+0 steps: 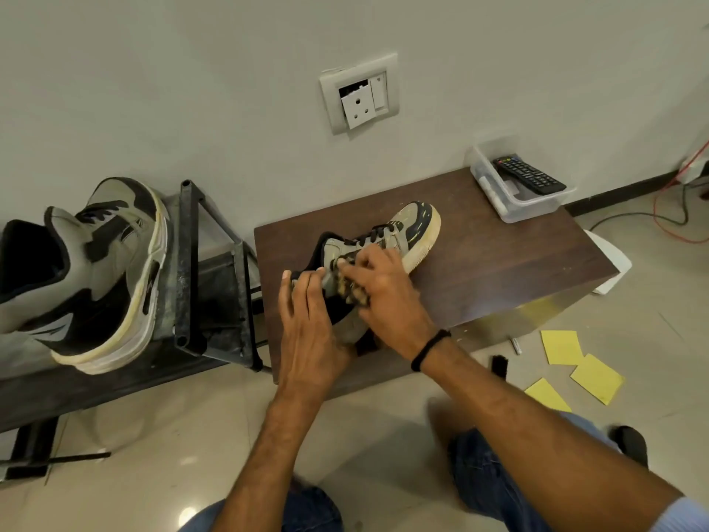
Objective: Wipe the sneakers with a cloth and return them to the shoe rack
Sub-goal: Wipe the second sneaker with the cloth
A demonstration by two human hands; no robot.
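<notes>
Sneaker (pixel 414 228) under cloth (pixel 351 288)

Left hand (pixel 307 324) fingers grip the heel near the bench's (pixel 498 255) front left corner; right hand (pixel 387 289) fingers curl round the cloth, pressing it on the upper. Second sneaker (pixel 96 270) sits on the shoe rack (pixel 215 282).

Both hands meet mid-frame, bare forearms in from below.
L hand (pixel 307 320) reaches twd 12 o'clock, fingers curled round sneaker (pixel 414 228) heel. R hand (pixel 383 289) comes in from 4 o'clock, fingers bent, pressing cloth (pixel 355 291) on sneaker's side. R hand sits at 2 o'clock of L, fingertips just beside.
</notes>
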